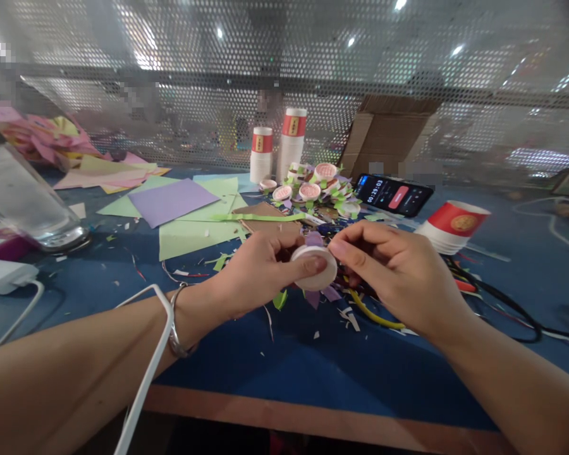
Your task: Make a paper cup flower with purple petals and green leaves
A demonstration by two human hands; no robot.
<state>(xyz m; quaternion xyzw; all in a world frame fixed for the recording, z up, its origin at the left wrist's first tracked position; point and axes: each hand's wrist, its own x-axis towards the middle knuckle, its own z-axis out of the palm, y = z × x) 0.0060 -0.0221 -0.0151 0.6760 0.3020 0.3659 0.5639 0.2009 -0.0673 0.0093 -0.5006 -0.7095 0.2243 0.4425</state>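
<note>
My left hand (265,268) grips a small round white paper cup piece (321,277), its thumb lying across the flat face. Purple paper bits (313,299) stick out around the rim at the top and bottom. My right hand (384,262) is at the upper right edge of the piece, thumb and fingertips pinched together; whatever lies between them is too small to make out. Behind the hands lies a pile of small round pieces (309,192) with pink patterned faces and green and purple paper bits.
Stacked paper cups (291,148) stand at the back, with another cup stack (455,226) tilted at right. A phone (393,194), coloured sheets (173,201), a glass (33,202), cables (502,300) and paper scraps lie around. A white cable (146,370) crosses my left forearm.
</note>
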